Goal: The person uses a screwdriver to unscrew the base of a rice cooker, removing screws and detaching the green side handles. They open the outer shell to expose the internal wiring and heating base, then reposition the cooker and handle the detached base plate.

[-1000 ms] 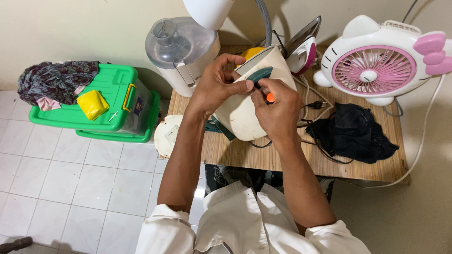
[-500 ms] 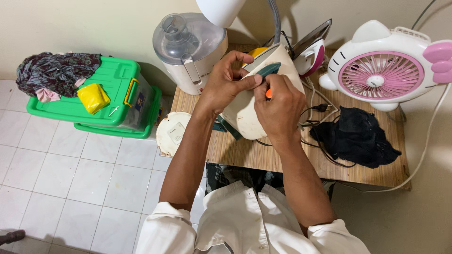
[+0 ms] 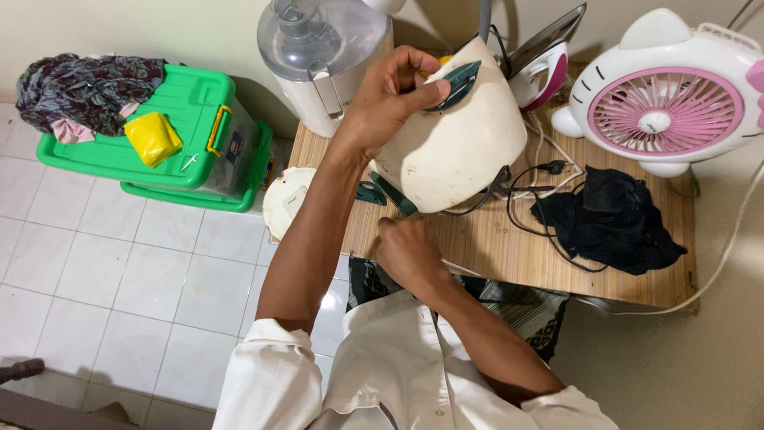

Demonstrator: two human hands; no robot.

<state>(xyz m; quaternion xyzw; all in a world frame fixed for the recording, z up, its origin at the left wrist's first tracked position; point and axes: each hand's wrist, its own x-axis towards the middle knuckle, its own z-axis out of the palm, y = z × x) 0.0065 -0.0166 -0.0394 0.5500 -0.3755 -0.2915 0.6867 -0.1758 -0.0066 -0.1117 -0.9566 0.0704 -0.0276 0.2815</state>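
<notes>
Nearest you: white shirt sleeves at the bottom edge, both forearms bare and reaching forward over a low wooden table point(image 3: 509, 255). Your right hand point(image 3: 407, 248): low at the table's near edge, back of the hand up, fingers curled under in a loose fist; whether they grasp anything cannot be told, since the palm side is hidden. Your left hand point(image 3: 391, 94): arm stretched up and forward, wrist bent, fingers wrapped over the upper left rim of a cream rice cooker body point(image 3: 458, 147), thumb pressed near its dark green handle piece point(image 3: 452, 84); a firm grasp. The cooker body: tipped on its side at the middle of the table, rounded shell toward you, held by the left hand only, well apart from the right. Just beside its lower left edge: small dark green parts point(image 3: 386, 193) lying on the table. Off the table's left edge: a round white lid point(image 3: 285, 201). Right of the cooker: black cables point(image 3: 529, 187), then a crumpled black cloth point(image 3: 613, 219). Farther back: a grey-white blender base with clear jug point(image 3: 322, 56), a clothes iron point(image 3: 545, 60) standing on end, a white and pink desk fan point(image 3: 664, 99). On the tiled floor to the left: a green storage box point(image 3: 199, 131) carrying a yellow pouch point(image 3: 153, 137) and bundled dark fabric point(image 3: 83, 91).
</notes>
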